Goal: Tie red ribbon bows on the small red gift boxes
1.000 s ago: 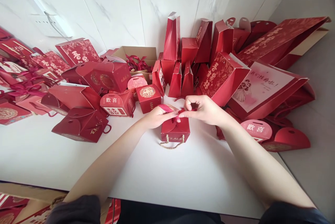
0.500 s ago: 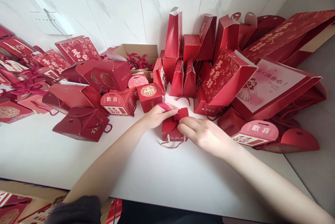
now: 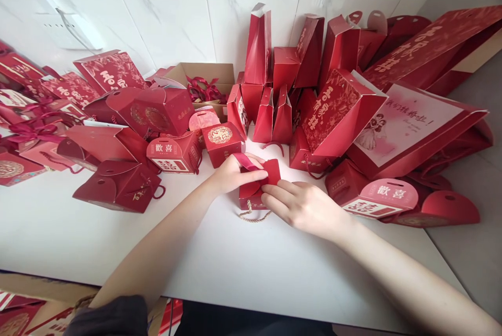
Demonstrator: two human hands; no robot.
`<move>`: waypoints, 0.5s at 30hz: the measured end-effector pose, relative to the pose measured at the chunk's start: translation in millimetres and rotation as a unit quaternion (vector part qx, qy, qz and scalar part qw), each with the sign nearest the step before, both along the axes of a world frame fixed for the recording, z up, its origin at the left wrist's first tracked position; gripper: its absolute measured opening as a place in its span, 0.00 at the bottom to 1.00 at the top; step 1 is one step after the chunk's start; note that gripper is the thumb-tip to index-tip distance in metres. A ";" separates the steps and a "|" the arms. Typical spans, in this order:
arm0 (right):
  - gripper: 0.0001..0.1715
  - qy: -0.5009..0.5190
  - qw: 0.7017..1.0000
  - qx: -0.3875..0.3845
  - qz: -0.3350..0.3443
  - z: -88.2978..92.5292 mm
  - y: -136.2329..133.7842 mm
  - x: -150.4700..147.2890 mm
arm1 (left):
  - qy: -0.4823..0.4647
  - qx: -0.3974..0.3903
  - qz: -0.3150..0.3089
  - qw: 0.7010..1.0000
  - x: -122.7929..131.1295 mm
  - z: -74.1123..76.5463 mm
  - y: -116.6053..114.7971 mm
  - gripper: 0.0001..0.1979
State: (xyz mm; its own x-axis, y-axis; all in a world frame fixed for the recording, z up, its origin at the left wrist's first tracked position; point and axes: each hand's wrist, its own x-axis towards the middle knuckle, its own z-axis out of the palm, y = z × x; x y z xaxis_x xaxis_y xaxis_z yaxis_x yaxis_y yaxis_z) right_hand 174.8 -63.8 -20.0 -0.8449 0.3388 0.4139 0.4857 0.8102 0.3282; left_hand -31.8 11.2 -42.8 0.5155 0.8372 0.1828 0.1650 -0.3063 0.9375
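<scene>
A small red gift box (image 3: pixel 251 189) with a twisted cord handle (image 3: pixel 253 219) at its front sits on the white table between my hands. My left hand (image 3: pixel 229 175) is closed on a dark red ribbon (image 3: pixel 243 161), which loops up over its fingers, and the thumb lies across the box top. Over the right side of the box, my right hand (image 3: pixel 304 205) has its fingers bent together against a raised red flap (image 3: pixel 273 169). Its fingertips are partly hidden, as is most of the box lid.
Behind stands a cardboard carton (image 3: pixel 223 75) holding loose ribbons (image 3: pixel 203 90). Red gift boxes crowd both sides, among them a dark red box (image 3: pixel 117 187) at left and a pink-topped box (image 3: pixel 386 197) at right. The table's front edge (image 3: pixel 235 304) runs close to me.
My right hand's fingers have straightened a little and lie lower against the box's flap. The left thumb now reaches flatter across the top. The view has shifted slightly.
</scene>
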 end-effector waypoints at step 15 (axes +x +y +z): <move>0.11 0.384 0.769 -0.512 -0.013 -28.0 53.8 -3.9 | 0.071 0.149 -0.026 0.986 -0.3 17.7 -11.6 0.04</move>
State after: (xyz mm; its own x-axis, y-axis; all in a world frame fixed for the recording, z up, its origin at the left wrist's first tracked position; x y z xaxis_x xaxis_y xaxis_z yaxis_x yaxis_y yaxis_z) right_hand 170.9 -10.0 -47.9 -0.4723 0.8316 0.2921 0.2387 0.4397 -0.8658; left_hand -32.0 -0.4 -25.1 0.5941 0.7293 0.3394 0.2657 -0.5761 0.7730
